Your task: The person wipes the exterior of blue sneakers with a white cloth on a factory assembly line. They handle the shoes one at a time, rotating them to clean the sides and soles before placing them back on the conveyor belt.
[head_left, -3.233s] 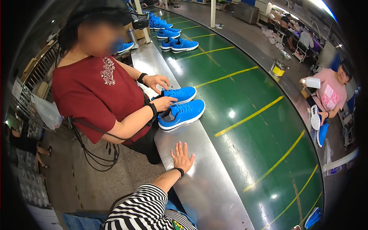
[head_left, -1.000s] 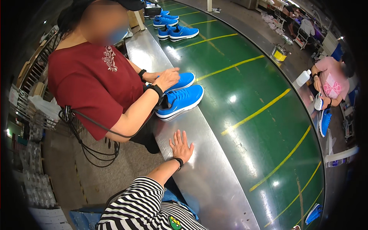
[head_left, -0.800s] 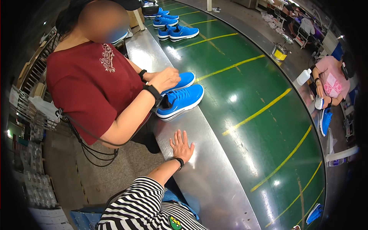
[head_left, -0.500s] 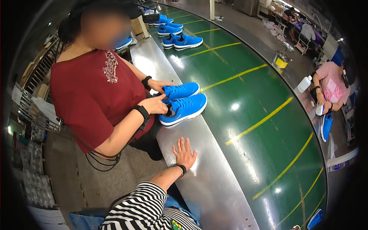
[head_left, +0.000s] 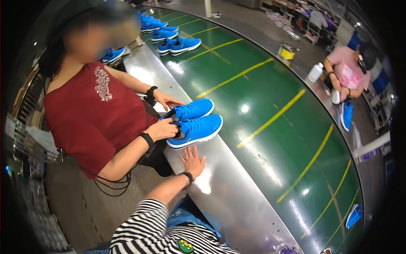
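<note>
My left hand [head_left: 194,163] rests palm down on the metal ledge [head_left: 237,186], its fingers spread and nothing in it. Just beyond my fingertips stands a pair of blue sneakers with white soles: the nearer sneaker [head_left: 198,130] and the farther sneaker [head_left: 195,109]. A co-worker in a dark red shirt [head_left: 91,118] has one hand [head_left: 164,129] at the collar of the nearer sneaker. That person's other hand [head_left: 167,99] is by the farther one. My right hand is out of view.
A green conveyor belt [head_left: 253,101] with yellow cross lines runs beside the ledge. More blue sneakers [head_left: 185,45] stand on it farther up, and a blue shoe [head_left: 353,216] lies at its right. Across it, a person in pink [head_left: 347,67] handles shoes near a white bottle [head_left: 315,72].
My left hand now lies closer to the nearer sneaker, still flat on the ledge. The co-worker's farther hand has lifted slightly off the shoe. The whole view has shifted.
</note>
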`<action>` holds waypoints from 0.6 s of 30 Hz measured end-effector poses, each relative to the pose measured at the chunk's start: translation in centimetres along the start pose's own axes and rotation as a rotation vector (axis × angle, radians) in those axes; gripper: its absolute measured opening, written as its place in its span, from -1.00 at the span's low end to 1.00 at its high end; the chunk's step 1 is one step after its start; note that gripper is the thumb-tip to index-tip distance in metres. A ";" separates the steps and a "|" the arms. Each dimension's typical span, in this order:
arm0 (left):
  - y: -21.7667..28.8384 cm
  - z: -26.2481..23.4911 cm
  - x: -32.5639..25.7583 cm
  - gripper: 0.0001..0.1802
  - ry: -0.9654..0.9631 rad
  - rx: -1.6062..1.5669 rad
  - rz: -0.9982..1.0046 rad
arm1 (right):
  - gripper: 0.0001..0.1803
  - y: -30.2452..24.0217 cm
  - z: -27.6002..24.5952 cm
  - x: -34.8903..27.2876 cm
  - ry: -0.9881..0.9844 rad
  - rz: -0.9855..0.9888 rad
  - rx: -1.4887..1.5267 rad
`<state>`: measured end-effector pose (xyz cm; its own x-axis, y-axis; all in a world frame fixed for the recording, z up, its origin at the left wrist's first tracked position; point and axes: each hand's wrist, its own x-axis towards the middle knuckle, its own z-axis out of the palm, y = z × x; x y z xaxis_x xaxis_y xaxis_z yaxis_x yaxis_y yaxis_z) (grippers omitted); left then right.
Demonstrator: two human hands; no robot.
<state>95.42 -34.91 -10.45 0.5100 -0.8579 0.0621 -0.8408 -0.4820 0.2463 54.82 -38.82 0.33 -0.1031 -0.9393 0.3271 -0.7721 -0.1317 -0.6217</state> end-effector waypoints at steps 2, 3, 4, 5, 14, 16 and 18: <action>-0.8 -3.8 -0.1 -0.45 -0.219 -0.195 0.162 | -0.56 -0.8 -1.3 -0.5 0.035 -0.009 0.017; -0.5 -6.0 -0.3 -0.48 -0.192 -0.273 0.273 | -0.56 -0.8 -2.1 -0.8 0.063 -0.008 0.018; -0.3 -8.0 -0.3 -0.50 -0.165 -0.351 0.381 | -0.56 -0.8 -3.3 -1.1 0.091 -0.009 0.009; -0.2 -10.0 0.0 -0.53 -0.138 -0.423 0.489 | -0.56 -0.7 -4.8 -1.5 0.133 -0.013 -0.001; -6.7 -12.6 14.3 -0.74 -0.191 0.703 0.237 | -0.56 11.4 -27.1 -6.3 0.677 0.038 -0.519; -4.9 -12.3 15.5 -0.81 -0.315 0.570 0.249 | -0.56 15.1 -37.1 -8.7 0.787 0.017 -0.815; -5.5 -11.3 16.0 -0.75 -0.353 0.458 0.180 | -0.56 18.5 -44.6 -11.3 0.785 -0.054 -1.144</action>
<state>110.22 -43.97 0.14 0.3274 -0.9024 -0.2801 -0.9409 -0.2842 -0.1844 13.80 -16.49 16.86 -0.0840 -0.4695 0.8789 -0.8261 0.5261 0.2021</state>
